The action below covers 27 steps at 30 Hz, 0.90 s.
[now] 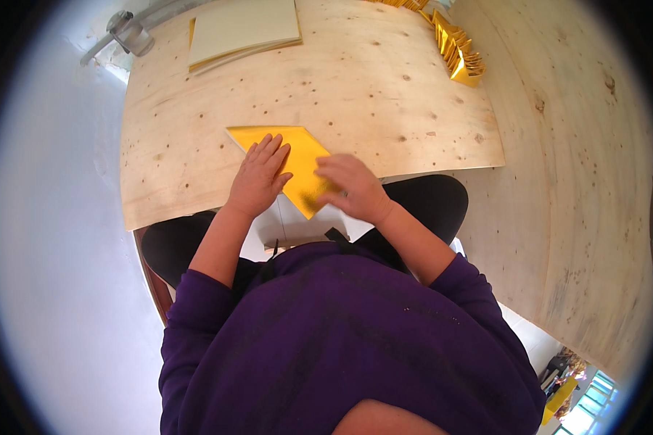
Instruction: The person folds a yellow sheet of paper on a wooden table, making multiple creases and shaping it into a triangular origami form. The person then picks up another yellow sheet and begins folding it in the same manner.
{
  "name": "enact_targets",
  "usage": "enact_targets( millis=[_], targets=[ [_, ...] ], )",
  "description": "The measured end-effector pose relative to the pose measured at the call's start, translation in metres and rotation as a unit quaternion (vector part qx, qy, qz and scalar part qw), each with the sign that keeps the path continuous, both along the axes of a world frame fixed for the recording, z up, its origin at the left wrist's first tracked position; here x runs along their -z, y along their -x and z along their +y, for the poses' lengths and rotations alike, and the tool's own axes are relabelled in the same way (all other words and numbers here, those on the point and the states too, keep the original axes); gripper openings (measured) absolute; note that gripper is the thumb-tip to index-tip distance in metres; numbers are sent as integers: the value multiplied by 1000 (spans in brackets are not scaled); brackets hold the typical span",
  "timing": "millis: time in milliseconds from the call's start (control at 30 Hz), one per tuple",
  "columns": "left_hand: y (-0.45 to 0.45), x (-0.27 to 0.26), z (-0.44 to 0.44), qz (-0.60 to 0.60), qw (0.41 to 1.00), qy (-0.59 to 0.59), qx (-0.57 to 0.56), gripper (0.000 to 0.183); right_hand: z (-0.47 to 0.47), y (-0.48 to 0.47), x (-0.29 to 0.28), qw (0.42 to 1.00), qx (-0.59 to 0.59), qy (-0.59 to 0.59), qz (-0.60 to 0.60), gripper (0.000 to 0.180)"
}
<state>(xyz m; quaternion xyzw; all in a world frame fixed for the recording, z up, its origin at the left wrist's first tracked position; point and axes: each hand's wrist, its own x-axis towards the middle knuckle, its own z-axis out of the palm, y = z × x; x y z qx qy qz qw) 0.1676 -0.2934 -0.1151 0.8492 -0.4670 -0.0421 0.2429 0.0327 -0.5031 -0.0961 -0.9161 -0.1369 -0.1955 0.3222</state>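
Observation:
A folded sheet of gold foil paper (303,155) lies at the near edge of the plywood table, and its lower point sticks out past that edge. Flat on the left part of the sheet rests my left hand (261,176), fingers slightly apart, with nothing gripped. My right hand (353,185) is at the sheet's right edge, fingers spread and curved, somewhat blurred. Whether its fingertips touch the foil I cannot tell. A dark, blurry patch shows on the foil beside the right fingers.
Toward the far left of the plywood table (359,98) lies a stack of pale and gold sheets (245,30). Folded gold foil pieces (457,51) stand in a row at the far right. A clear lidded container (131,35) is beyond the left corner. Another wooden surface (571,179) adjoins on the right.

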Motion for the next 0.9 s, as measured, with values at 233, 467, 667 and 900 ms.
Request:
enact_targets(
  millis=[233,467,667,900],
  targets=[
    [-1,-2,0,-5,1000,15,-1,54,-10,-30,-3,930,206,-200,230,41],
    [0,-1,-1,5,1000,23,-9,51,-8,-47,-9,916,181,-214,288,45],
    [-2,-2,1,22,999,48,-12,47,-11,-27,-20,993,-45,76,79,61],
    [-3,-21,2,-12,989,146,-36,45,5,-15,0,996,21,58,62,34]
  ],
)
